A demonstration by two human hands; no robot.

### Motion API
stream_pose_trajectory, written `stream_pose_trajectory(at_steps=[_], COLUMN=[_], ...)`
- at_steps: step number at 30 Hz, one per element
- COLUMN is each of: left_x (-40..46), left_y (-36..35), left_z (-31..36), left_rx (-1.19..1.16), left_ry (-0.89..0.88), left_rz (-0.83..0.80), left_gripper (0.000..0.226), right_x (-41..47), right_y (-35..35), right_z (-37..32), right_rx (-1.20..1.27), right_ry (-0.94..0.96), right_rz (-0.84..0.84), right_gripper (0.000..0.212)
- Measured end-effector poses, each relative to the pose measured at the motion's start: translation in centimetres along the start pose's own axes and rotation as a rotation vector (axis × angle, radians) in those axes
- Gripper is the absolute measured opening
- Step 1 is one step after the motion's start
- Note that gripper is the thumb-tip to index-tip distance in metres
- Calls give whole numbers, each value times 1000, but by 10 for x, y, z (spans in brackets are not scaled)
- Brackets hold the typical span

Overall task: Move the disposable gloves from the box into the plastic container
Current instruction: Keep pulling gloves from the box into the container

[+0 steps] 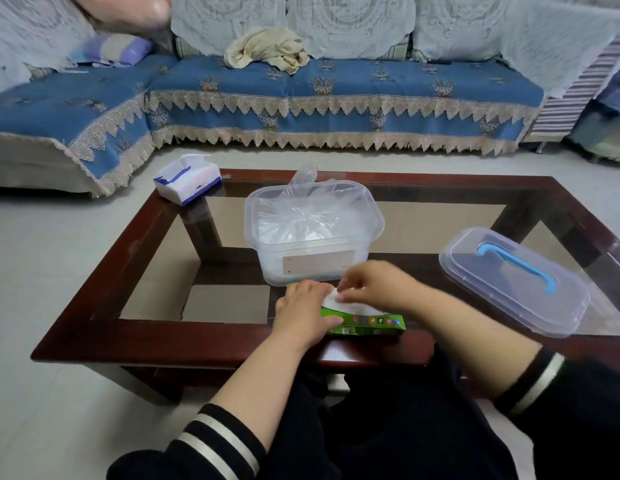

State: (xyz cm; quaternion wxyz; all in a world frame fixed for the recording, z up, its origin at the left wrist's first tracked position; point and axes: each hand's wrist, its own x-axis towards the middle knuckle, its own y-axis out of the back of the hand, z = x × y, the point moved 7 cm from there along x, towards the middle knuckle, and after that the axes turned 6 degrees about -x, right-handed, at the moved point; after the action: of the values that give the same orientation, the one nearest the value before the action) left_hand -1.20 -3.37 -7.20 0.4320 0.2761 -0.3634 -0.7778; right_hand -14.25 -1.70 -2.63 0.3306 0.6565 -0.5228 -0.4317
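A person sits at a dark wood and glass desk (pixel 135 258), seen from a head-worn camera looking down. A flat green glove box (pixel 365 323) lies at the near edge. The left hand (pixel 303 313) curls over the box's left end, thumb along its front, steadying it. The right hand (pixel 374 284) pinches a thin whitish glove (pixel 331 300) at the box opening, fingers curled around it. Just behind stands the clear plastic container (pixel 313 233), open, with filmy clear gloves already heaped inside and one poking above the rim. Its lid (pixel 514 278), with a blue handle, rests apart at the right. The task looks well under way; how many gloves are left in the box cannot be told. The box front shows small coloured icons; the container carries a pale label; no writing on either is legible
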Motion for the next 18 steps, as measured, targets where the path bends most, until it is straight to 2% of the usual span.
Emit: stream_pose_trajectory(at_steps=[1, 3, 10, 15, 18], left_x=[1, 1, 3, 2, 2], left_y=[0, 0, -3, 0, 3], left_z=[0, 0, -4, -5, -6], left_rx=[-2, -4, -20, -25, -24], left_ry=[-2, -6, 23, 46, 60], left_rz=[5, 3, -27, -18, -19], left_gripper=[57, 55, 55, 55, 57], right_x=[0, 0, 3, -6, -17], right_y=[-14, -30, -27, -13, 10], right_z=[2, 6, 14, -1, 6], right_rx=[-144, -154, 62, -80, 161], right_ry=[4, -15, -93, -2, -59], right_rz=[17, 92, 247, 383, 535], right_gripper=[28, 37, 19, 16, 10])
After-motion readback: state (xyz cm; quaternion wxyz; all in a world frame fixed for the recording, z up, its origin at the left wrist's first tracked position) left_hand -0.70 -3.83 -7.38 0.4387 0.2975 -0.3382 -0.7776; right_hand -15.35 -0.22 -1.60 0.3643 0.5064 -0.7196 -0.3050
